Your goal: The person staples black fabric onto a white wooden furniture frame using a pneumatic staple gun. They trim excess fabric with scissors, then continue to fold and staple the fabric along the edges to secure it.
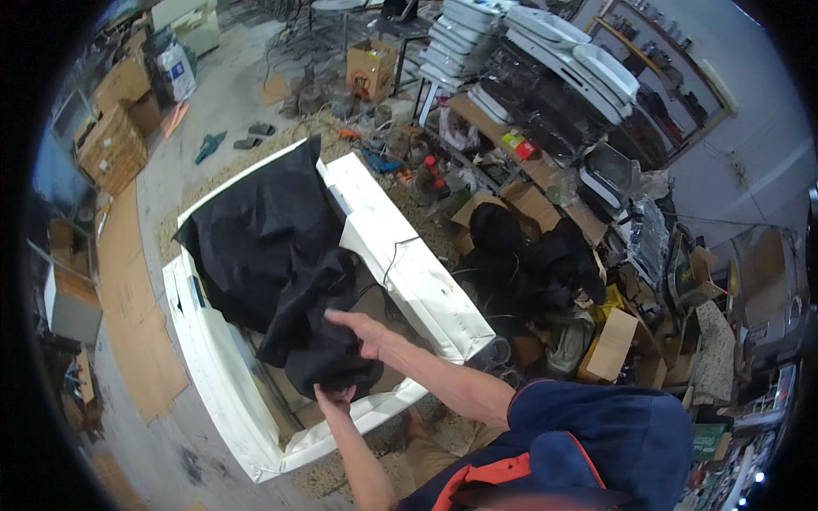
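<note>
A sheet of black fabric point(260, 230) lies over the far part of a white upholstered furniture frame point(400, 264), its near end bunched and creased. My left hand point(336, 397) grips the lower edge of this bunched fabric, its fingers partly hidden by the cloth. Just beyond it, my right hand point(362, 334) is closed on the right side of the same bundle. Beneath the fabric, the near part of the frame is hollow and shows brownish inner boards. A thin dark cord hangs over the frame's right side.
A heap of black material point(532, 260) lies right of the frame, among cardboard boxes point(613, 343). White basin-like shells point(464, 43) are stacked at the back. Flat cardboard point(136, 315) covers floor on the left. Slippers point(254, 136) lie beyond the frame.
</note>
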`<action>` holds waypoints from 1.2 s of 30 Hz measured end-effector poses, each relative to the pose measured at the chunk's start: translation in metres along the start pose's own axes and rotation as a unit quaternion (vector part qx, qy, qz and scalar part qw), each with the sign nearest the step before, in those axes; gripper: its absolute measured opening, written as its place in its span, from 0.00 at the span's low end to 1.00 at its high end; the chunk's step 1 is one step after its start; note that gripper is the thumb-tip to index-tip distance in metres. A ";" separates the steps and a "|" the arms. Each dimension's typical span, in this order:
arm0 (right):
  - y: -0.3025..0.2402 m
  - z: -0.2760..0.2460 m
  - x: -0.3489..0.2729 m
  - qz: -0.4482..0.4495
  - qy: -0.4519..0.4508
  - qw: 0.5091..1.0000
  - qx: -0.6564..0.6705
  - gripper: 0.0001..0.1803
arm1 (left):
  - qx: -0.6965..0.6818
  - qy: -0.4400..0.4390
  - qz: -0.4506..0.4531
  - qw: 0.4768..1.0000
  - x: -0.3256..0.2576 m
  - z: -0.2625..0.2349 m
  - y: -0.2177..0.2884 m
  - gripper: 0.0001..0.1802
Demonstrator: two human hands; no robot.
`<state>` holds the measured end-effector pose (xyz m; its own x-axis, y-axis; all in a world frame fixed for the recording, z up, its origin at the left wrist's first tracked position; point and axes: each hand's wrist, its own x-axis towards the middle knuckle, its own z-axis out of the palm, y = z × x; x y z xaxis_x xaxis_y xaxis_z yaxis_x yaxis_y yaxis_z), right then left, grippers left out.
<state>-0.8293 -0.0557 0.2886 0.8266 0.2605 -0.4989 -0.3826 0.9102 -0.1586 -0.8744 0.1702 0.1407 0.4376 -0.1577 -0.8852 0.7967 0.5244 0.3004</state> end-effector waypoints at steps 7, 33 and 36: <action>0.025 0.075 -0.097 -0.035 0.064 0.986 -0.149 0.24 | -0.293 -0.139 -0.011 0.946 -0.015 0.085 -0.008 0.36; 0.014 -0.082 -0.335 0.079 0.265 0.711 -0.646 0.12 | -0.106 0.138 0.354 0.919 -0.275 -0.321 0.005 0.31; 0.011 -0.140 -0.326 0.159 0.276 0.716 -0.621 0.11 | -0.097 0.225 0.311 0.918 -0.290 -0.374 -0.029 0.25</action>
<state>-1.1607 -0.1757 0.3303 0.4583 -0.0885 -0.8844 -0.8708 -0.2441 -0.4268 -1.1803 0.5134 0.2559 0.5312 0.5625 -0.6336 0.3415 0.5422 0.7677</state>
